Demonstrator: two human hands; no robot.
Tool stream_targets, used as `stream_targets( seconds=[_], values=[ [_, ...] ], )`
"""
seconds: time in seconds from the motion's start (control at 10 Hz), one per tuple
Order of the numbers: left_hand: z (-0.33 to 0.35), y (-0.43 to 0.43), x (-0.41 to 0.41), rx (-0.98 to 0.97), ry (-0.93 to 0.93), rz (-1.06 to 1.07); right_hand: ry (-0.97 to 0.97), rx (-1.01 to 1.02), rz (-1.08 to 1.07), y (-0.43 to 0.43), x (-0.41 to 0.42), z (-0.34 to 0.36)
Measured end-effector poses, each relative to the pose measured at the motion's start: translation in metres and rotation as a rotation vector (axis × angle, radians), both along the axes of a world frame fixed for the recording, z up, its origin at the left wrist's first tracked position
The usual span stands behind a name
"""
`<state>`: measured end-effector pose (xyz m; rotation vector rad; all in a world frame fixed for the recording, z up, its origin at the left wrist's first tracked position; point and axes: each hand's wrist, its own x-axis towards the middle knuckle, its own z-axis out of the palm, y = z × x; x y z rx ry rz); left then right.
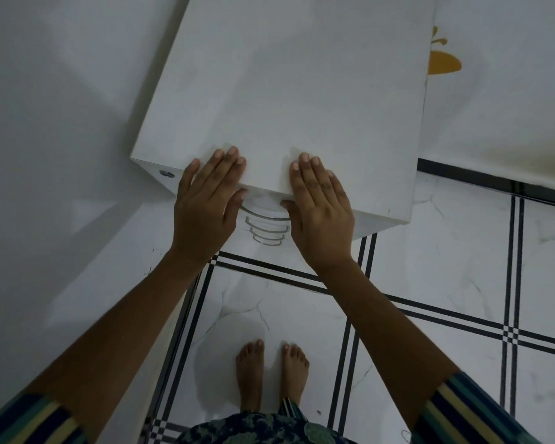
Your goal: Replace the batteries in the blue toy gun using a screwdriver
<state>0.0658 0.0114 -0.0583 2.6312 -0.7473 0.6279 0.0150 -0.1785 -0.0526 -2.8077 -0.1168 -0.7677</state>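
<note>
A white drawer cabinet (289,91) stands in front of me, seen from above. My left hand (205,200) lies flat on its near top edge, fingers straight, thumb hanging over the front. My right hand (321,203) lies flat beside it the same way, thumb down over the front edge. Below the hands, several curved metal drawer handles (265,229) show one under another. No blue toy gun, screwdriver or batteries are in view.
A white wall (45,107) rises on the left. White floor tiles (446,267) with dark double lines lie below, and my bare feet (271,370) stand on them. A white surface with a yellow print (442,62) sits at the right behind the cabinet.
</note>
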Motion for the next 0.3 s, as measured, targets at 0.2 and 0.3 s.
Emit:
stream_targets(
  seconds=[0.2, 0.3],
  values=[
    [0.027, -0.001, -0.019, -0.114, 0.221, 0.021, 0.225, 0.35, 0.002, -0.001, -0.013, 0.019],
    [0.043, -0.005, -0.043, -0.261, 0.343, 0.139, 0.273, 0.464, -0.103, 0.001, -0.032, 0.033]
  ],
)
